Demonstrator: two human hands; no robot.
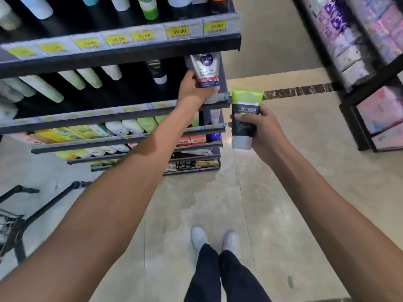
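Observation:
My left hand [194,88] grips a white, blue and red Nivea Men tube [206,69] at the right end of the second shelf [122,114], its cap pointing down at the shelf lip. My right hand [265,127] holds a green and black tube [245,118] with a grey cap, upright with the cap down, out over the aisle just right of the shelf unit's end.
The black shelf unit [130,46] on the left carries rows of tubes and yellow price tags. A second rack [370,62] with pink and purple packs lines the right. A shopping cart [13,219] stands at lower left. My feet [214,238] are on the beige floor.

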